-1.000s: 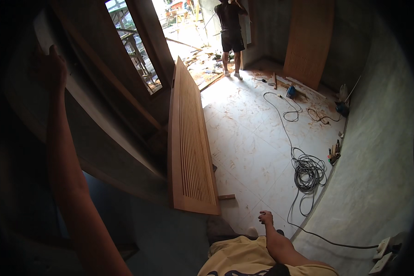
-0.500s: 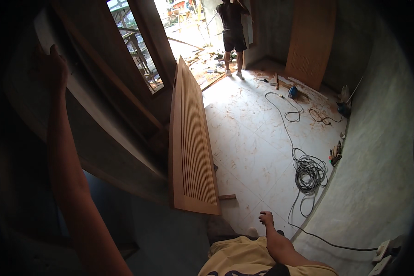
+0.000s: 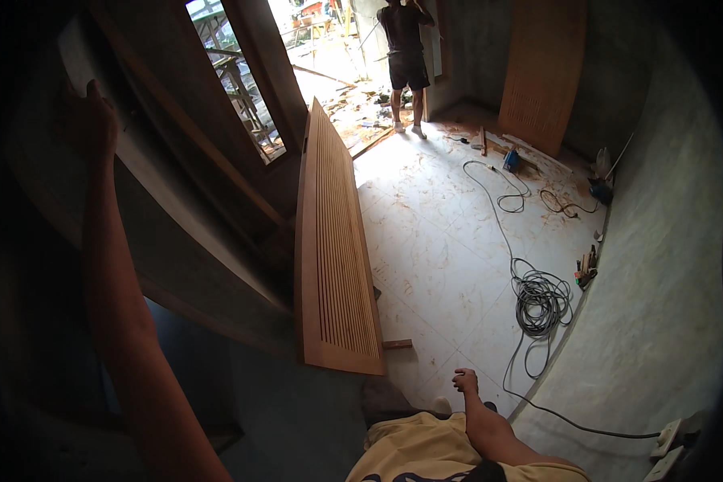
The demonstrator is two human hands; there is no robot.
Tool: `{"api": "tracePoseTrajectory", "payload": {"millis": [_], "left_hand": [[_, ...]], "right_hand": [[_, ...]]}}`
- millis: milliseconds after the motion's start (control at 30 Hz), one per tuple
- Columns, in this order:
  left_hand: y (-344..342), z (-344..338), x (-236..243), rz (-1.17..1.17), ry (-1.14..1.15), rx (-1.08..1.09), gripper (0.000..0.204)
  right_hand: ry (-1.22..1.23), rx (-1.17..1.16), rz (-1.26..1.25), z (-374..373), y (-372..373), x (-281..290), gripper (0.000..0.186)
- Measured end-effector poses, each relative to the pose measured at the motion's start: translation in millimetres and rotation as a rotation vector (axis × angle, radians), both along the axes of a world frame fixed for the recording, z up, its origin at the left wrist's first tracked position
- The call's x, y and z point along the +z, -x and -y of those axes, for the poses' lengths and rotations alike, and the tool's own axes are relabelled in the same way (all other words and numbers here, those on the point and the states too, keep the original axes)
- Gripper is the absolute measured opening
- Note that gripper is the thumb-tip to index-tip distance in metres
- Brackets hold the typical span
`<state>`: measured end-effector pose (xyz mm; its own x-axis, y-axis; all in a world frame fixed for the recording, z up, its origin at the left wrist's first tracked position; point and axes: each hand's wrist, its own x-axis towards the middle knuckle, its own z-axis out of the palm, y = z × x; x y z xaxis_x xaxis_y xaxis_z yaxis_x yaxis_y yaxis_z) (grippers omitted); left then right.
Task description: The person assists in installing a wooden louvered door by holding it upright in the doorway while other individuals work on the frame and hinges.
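My left arm is raised at the left, and my left hand (image 3: 96,120) leans on the edge of a grey wall (image 3: 165,213). Its thumb points up, and its fingers lie against the wall in deep shadow, apart as far as they show. Low in front of my body hangs my right hand (image 3: 463,380), loosely open with nothing in it. Between my arms a slatted wooden door panel (image 3: 341,257) stands on its long edge, closest to my right hand but not touched. A small wood block (image 3: 398,344) sticks out beside its near end.
A person (image 3: 406,56) stands at the bright doorway. Another wooden panel (image 3: 545,76) leans on the far wall. A coiled grey cable (image 3: 541,301) lies on the tiles, running to a power socket (image 3: 667,438). Near wood shavings sit a blue power tool (image 3: 511,161) and hand tools (image 3: 586,269).
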<state>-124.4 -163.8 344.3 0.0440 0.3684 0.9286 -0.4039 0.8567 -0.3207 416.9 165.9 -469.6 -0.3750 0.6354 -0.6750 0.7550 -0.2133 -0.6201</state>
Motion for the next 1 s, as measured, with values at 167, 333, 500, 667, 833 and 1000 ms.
{"api": "tracePoseTrajectory", "payload": {"millis": [167,333,500,667,833,1000], "left_hand": [[-5,-6,-3,0.012,-0.011,0.013,0.032],[-4,-7,-2,0.006,-0.017,0.036,0.032],[4,-1,-2,-0.012,0.009,0.007,0.031],[12,5,6,-0.010,0.046,-0.004,0.032],[6,-2,2,-0.055,0.024,0.060,0.032],[9,4,4,-0.023,0.063,0.003,0.031]], "right_hand": [[-0.020,0.011,0.000,-1,-1,-1,0.041],[-0.013,0.002,0.010,-1,0,-2,0.041],[-0.013,0.009,0.013,-1,1,-4,0.042],[-0.013,0.016,0.008,-1,-2,-14,0.043],[-0.006,0.008,0.017,-1,-2,-16,0.042],[-0.006,0.013,0.025,1,-1,-7,0.042]]}}
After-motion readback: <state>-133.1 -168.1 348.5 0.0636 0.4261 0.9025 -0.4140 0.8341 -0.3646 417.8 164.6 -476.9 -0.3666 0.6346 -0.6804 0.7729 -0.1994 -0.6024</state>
